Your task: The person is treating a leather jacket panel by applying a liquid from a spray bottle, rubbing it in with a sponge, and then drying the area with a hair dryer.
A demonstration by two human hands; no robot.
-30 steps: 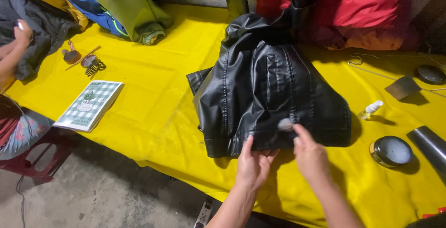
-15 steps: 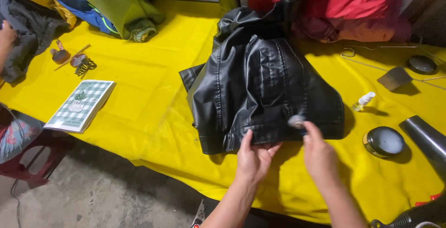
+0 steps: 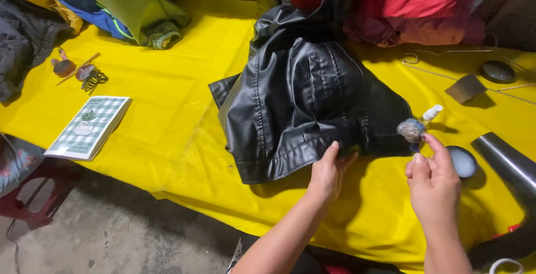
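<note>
**Two hands at the hem of a black leather jacket**

The fingers (image 3: 427, 162) of the right hand (image 3: 434, 187) are curled together, pinched on a small grey-blue pad (image 3: 411, 130) held at their tips. The pad sits right at the lower right corner of the black leather jacket (image 3: 304, 98), touching or just beside the hem; which of the two cannot be told. The left hand (image 3: 328, 172) lies flat with its fingers (image 3: 331, 152) stretched out and close together, pressing the jacket's bottom edge down onto the bench (image 3: 178, 140), gripping nothing.

The jacket lies spread near the middle of the bench, which is covered in a bright yellow sheet. Its collar end points away from the person and its hem lies toward them.

Just beyond the pad stands a small white bottle (image 3: 431, 112), tilted. Near the right hand, lower down, is a round dark tin with a pale lid (image 3: 462, 161), and beside that a dark metal tube (image 3: 511, 165) running off the right edge. Farther back on the right lie a flat grey scrap (image 3: 466, 88), a round dark lid (image 3: 497, 72) and a thin wire hook (image 3: 413, 59).

Behind the jacket is a heap of red clothing (image 3: 402, 6). At the far left corner lie green (image 3: 134, 6), blue and dark garments. Well apart to the left is a green-and-white checked booklet (image 3: 89, 127), with a hair clip and small round things (image 3: 84, 73) beyond it.
</note>
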